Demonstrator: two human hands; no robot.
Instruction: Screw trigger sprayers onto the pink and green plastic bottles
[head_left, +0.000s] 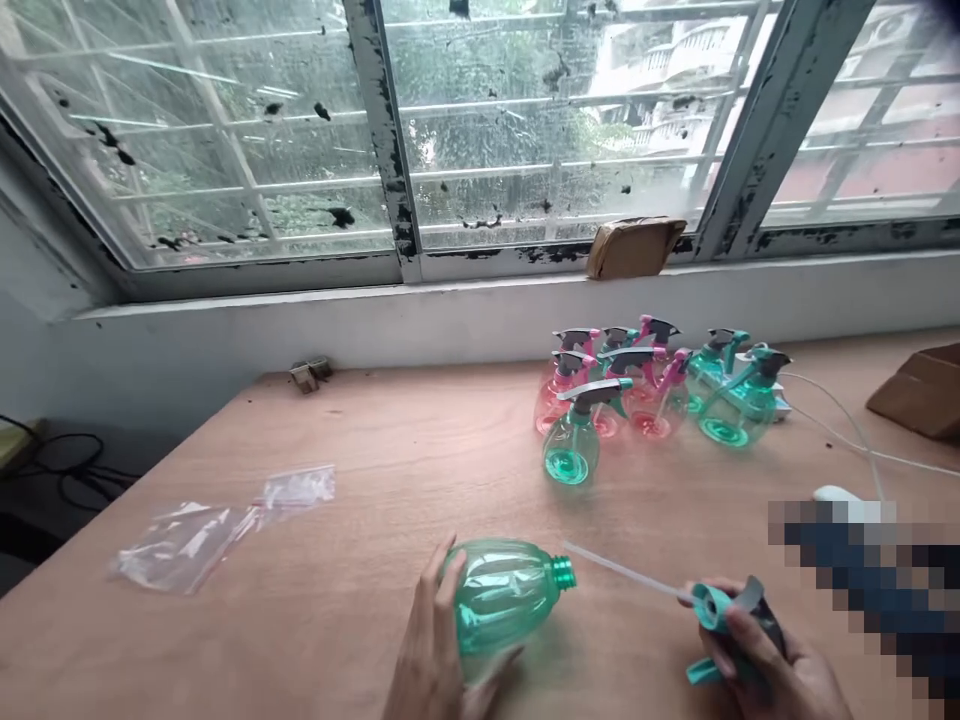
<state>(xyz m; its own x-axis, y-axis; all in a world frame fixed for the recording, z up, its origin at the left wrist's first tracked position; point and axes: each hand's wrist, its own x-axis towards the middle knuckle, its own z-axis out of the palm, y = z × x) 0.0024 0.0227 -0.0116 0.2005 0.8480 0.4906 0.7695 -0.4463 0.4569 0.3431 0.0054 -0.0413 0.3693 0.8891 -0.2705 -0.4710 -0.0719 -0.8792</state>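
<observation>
The left hand grasps a rounded, translucent green plastic bottle tipped sideways over the brown wooden table, apparently to steady it; the right hand clasps a turquoise-and-grey plastic spray head, seemingly angled so its thin whitish tube reaches near the neck

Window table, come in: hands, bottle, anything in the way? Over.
Left hand around green bottle, tipped sideways. Right hand gripping spray head, tube outside bottle. Nothing seen blocking between them; other bottles farther back. Over.
</observation>
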